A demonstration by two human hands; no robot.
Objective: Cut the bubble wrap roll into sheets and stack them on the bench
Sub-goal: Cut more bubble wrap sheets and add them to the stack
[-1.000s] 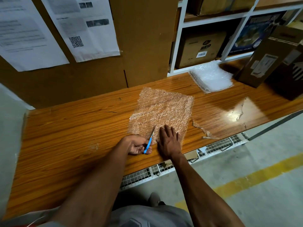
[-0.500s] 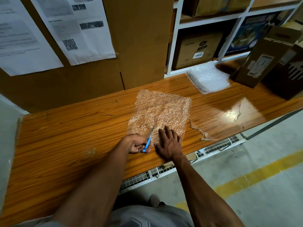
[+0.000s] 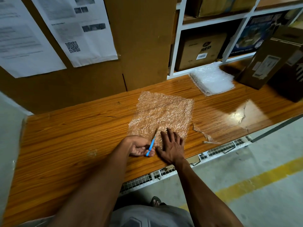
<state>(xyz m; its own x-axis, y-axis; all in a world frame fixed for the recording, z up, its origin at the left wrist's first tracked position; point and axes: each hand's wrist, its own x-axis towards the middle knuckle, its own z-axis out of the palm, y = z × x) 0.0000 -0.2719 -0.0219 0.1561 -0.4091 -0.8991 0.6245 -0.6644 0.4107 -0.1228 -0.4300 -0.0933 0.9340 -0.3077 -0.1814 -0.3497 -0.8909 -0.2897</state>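
Some sheets piled (image 3: 213, 81) already. Left hand (image 3: 139, 145) pinching blue cutter (image 3: 150, 147), right hand (image 3: 172, 145) spread flat on bubble wrap (image 3: 164, 112). More cutting left.

Head view, steeply down over bench (image 3: 68, 145)

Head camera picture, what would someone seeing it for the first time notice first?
Probably the two hands at the near edge of the wooden bench: the left hand grips a blue-handled cutter whose blade points into a bubble wrap sheet, while the right hand presses flat on that sheet. Next, the white stack of cut sheets at the bench's far right, below the shelves.
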